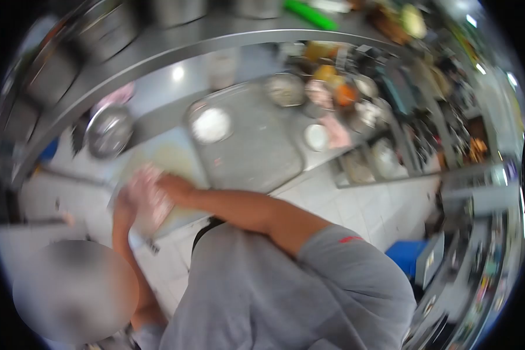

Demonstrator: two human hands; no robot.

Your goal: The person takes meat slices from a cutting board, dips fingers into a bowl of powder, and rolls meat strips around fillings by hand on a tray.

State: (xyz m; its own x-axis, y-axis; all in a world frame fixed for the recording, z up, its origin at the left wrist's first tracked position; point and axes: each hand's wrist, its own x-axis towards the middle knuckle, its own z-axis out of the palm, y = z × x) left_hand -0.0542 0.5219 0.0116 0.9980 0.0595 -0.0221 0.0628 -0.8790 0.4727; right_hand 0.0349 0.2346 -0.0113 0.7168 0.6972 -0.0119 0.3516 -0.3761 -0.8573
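A pale pink piece of raw meat (pixel 150 189), blurred by motion, is at the near part of a light blue cutting board (pixel 184 149). My left hand (pixel 124 205) grips its left side. From the right, my right hand (pixel 175 190) is closed over the meat's upper right edge. The single fingers of both hands are smeared. Right of the board lies a large metal tray (pixel 256 149) with a white round bowl or its white contents (pixel 212 125) on its left part. A small pink scrap (pixel 217 162) lies on the tray.
A metal bowl (pixel 109 131) stands behind the board at left. Several containers of ingredients, including a metal bowl (pixel 285 90) and a small white bowl (pixel 317 137), crowd the counter's right. A metal shelf edge (pixel 216 42) runs overhead. A blue bin (pixel 406 256) is at lower right.
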